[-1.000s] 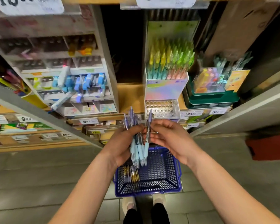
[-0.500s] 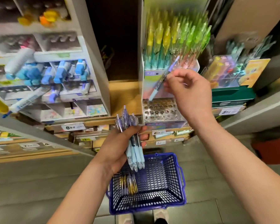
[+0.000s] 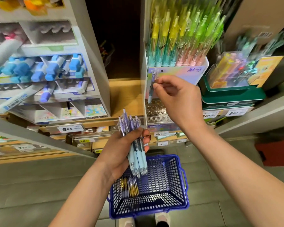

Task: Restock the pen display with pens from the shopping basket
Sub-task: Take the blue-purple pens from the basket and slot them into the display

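A shopper stands over a store aisle, both bare arms reaching toward the stationery shelf. At the left end of the shelf, a white tiered display (image 3: 52, 66) holds blue-capped correction tapes, blurred in the frame, with a price tag (image 3: 67, 129) on the shelf edge below it. Nearer the middle, the left hand (image 3: 121, 151) is closed around a bundle of pens (image 3: 135, 145) with pale blue grips and clear purple tops, tips pointing down, held above the blue shopping basket (image 3: 179, 190). The basket sits on the grey tiled floor (image 3: 31, 185) at the person's feet, and more pens (image 3: 129, 187), some gold-coloured, lie against its left wall. Right of the bundle, the right hand (image 3: 179, 97) pinches a single pen (image 3: 152, 86) between thumb and fingertips, holding it upright with its tip just above the far-left corner of the clear hole rack (image 3: 156, 113) at the foot of the pen display (image 3: 177, 72). Whether the tip has entered a hole cannot be told. The display's upper tier is filled with yellow, green and pink pens (image 3: 179, 40) standing in rows. At the right end of the shelf, a green tray (image 3: 233, 97) carries a clear box of mixed items.
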Motion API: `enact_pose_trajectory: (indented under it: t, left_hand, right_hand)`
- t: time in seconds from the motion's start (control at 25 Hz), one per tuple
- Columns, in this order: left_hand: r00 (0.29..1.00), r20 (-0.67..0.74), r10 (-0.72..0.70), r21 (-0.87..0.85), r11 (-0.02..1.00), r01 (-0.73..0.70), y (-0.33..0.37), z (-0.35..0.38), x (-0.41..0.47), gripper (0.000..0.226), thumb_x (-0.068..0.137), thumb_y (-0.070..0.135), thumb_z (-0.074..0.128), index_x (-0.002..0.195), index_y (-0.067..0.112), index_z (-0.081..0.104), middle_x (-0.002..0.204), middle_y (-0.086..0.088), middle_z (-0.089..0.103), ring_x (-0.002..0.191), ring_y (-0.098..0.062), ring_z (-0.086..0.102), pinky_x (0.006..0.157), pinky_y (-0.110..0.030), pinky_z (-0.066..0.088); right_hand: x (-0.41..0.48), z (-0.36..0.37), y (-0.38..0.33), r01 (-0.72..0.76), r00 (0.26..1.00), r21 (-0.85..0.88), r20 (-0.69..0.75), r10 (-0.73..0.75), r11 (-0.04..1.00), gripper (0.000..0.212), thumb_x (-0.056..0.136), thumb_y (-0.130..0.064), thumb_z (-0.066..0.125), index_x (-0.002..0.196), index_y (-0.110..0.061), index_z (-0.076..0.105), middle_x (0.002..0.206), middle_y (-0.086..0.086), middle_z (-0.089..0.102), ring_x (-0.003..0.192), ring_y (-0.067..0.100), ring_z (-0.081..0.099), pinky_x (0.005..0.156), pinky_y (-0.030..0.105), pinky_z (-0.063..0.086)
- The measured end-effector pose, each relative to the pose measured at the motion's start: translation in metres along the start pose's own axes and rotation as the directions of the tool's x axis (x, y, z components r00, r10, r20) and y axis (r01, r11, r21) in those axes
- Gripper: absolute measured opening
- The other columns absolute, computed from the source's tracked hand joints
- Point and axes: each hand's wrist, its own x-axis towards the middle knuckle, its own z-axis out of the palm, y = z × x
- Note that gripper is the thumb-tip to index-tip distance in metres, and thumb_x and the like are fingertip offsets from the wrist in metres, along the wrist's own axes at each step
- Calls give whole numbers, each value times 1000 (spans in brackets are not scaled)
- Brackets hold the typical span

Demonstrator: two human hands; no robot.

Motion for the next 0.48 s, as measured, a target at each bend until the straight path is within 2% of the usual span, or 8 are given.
enact_pose_trajectory:
  t: [0.2, 0.48]
  left_hand:
    - [1000, -15, -8, 11, 1000, 9, 1, 3, 4, 18, 94, 12, 69, 110, 3, 70, 105, -15, 79, 79, -18, 76, 64, -31, 61]
    - [1000, -6, 1, 2, 1000, -1, 1, 11, 6, 21, 95, 12, 67, 115, 4, 68, 101, -12, 80, 78, -16, 76, 66, -31, 62]
  right_hand:
    - [-4, 8, 13, -10, 998, -160, 57, 20, 987, 8, 89, -21, 75, 96, -23, 78, 76, -18, 69, 81, 0, 69, 73, 4, 50]
    - [-7, 10, 21, -59, 995, -186, 69, 73, 981, 6, 89, -24, 75, 95, -24, 77, 72, -24, 65, 81, -3, 66, 71, 1, 47]
